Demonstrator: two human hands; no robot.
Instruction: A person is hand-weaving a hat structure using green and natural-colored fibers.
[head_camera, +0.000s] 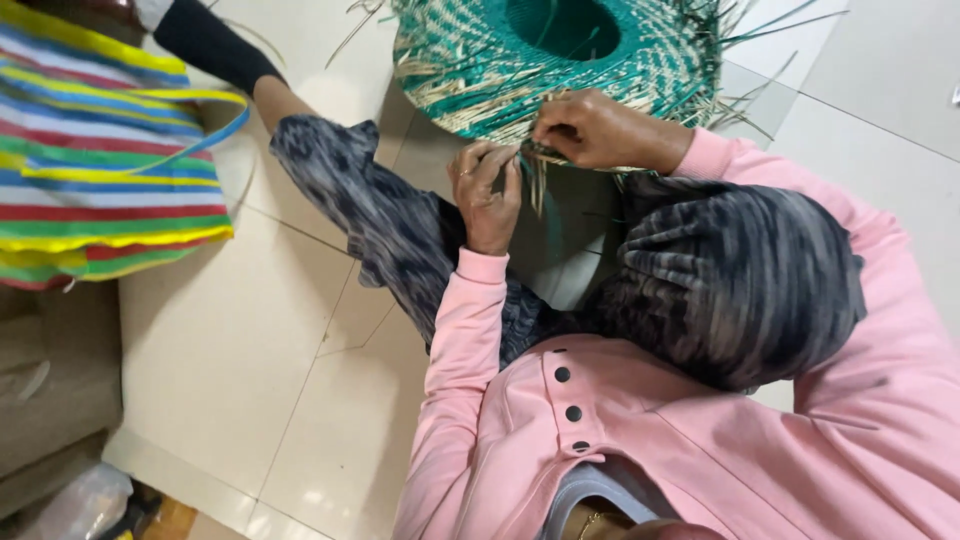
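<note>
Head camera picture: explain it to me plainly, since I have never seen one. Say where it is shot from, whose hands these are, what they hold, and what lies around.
The one picture comes from a camera worn on a person's head, looking down, so the pink sleeves and both hands are the wearer's own. No machine is involved. The person sits on a pale tiled floor. The left hand and right hand meet at the rim of a round woven piece in green and straw colours with a hole in its middle. Their fingers pinch loose straw strands hanging from that rim. To the left lies a bright striped bag.
</note>
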